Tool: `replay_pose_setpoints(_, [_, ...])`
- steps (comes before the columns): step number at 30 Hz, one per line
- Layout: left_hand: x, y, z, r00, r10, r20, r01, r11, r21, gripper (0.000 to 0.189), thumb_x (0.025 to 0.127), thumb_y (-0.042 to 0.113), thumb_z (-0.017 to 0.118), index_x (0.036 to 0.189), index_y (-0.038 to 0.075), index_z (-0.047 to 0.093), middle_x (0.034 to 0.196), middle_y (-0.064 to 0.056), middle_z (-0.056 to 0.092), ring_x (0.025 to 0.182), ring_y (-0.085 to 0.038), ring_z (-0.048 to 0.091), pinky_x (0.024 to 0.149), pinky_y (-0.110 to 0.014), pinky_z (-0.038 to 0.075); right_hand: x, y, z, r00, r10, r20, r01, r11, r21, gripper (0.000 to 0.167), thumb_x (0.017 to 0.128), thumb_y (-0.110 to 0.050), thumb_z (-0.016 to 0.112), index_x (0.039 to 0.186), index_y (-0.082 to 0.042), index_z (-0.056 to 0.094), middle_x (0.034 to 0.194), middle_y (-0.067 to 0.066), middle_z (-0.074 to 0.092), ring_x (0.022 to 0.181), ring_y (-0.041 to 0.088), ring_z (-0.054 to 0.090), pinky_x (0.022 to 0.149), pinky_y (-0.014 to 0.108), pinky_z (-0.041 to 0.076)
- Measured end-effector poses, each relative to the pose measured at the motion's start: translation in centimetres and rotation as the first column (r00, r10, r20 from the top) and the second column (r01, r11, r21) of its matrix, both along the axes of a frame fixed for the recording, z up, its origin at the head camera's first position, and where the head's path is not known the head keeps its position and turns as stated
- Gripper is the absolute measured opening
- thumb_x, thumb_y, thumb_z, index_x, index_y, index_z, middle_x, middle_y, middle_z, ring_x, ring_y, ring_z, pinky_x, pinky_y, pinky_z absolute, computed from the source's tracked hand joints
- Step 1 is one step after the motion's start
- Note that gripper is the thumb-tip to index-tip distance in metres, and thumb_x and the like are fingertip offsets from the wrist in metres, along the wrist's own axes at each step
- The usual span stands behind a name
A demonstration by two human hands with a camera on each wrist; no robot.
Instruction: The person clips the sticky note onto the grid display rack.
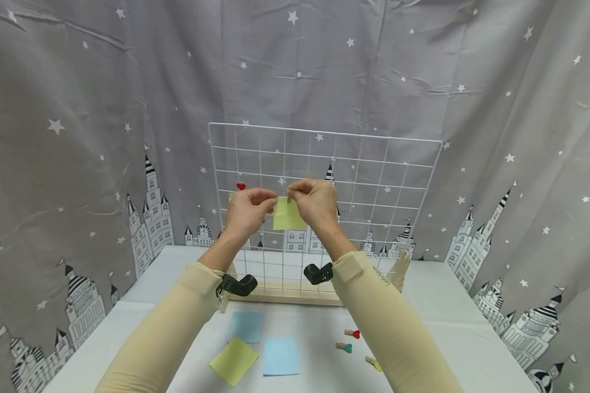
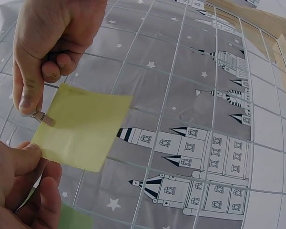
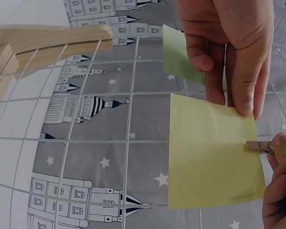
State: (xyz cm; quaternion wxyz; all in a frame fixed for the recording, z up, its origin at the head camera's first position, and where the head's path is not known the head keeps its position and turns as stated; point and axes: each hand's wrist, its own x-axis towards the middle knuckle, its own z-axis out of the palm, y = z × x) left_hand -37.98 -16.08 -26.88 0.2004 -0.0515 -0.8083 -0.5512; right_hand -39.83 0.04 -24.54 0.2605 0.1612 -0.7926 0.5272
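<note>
A yellow paper note (image 1: 288,214) is held up against the white wire grid (image 1: 364,204), between both hands. My left hand (image 1: 248,210) pinches the note's upper left corner between thumb and fingers. Between my right hand's (image 1: 318,203) thumb and finger is a small wooden clothespin (image 3: 255,146), its tip overlapping the note's top edge. In the left wrist view, the clothespin (image 2: 44,118) sits along that same edge, with the right hand's fingers covering its other end. Behind the left hand, a light green note (image 3: 176,55) hangs at the grid, with a red heart clip (image 1: 241,186) above it.
On the white table lie two blue notes (image 1: 281,356) and another yellow note (image 1: 234,361). Several small clothespins with coloured hearts, including a green one (image 1: 344,347), lie to the right. A wooden base (image 1: 290,295) supports the grid, and a grey starred curtain (image 1: 403,65) hangs behind.
</note>
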Motion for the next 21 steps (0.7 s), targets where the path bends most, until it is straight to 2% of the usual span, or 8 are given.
replay_pose_setpoints(7, [0.01,-0.01,0.05,1.000,0.011,0.000,-0.011,1.000,0.002,0.017,0.101,0.022,0.069,0.113,0.013,0.076,0.111,-0.009,0.078,0.096,-0.024,0.072,0.060,-0.022,0.051,0.12,-0.06,0.21,0.999,0.027,0.027,-0.027,1.000,-0.004,0.006,0.088,-0.009,0.081,0.093,-0.009,0.083,0.093,0.006,0.081,0.083,0.016,0.074,0.069,0.023,0.057])
replay_pose_setpoints(12, [-0.06,0.06,-0.09,1.000,0.009,-0.003,-0.009,1.000,0.013,0.017,0.100,0.022,0.070,0.113,0.013,0.076,0.111,-0.009,0.078,0.093,-0.021,0.071,0.060,-0.022,0.052,0.30,-0.15,0.16,0.999,0.000,0.034,0.000,1.000,0.005,0.005,0.088,-0.011,0.081,0.092,-0.013,0.084,0.094,0.004,0.081,0.083,0.015,0.074,0.069,0.024,0.056])
replay_pose_setpoints(18, [-0.13,0.12,-0.19,1.000,0.006,-0.018,-0.006,1.000,0.016,0.017,0.100,0.021,0.069,0.113,0.013,0.076,0.112,-0.008,0.078,0.094,-0.022,0.071,0.059,-0.022,0.051,0.47,-0.17,0.02,1.000,-0.010,0.029,0.010,1.000,0.015,0.006,0.089,-0.014,0.081,0.094,-0.013,0.083,0.100,0.005,0.081,0.088,0.016,0.075,0.070,0.024,0.056])
replay_pose_setpoints(21, [-0.09,0.11,-0.25,1.000,0.004,-0.019,-0.004,1.000,0.016,0.018,0.101,0.021,0.069,0.115,0.013,0.076,0.113,-0.009,0.077,0.096,-0.026,0.072,0.059,-0.021,0.050,0.54,-0.13,0.00,0.999,0.008,0.039,-0.008,1.000,0.000,0.007,0.090,-0.013,0.080,0.096,-0.012,0.083,0.100,0.006,0.081,0.079,0.015,0.073,0.065,0.022,0.055])
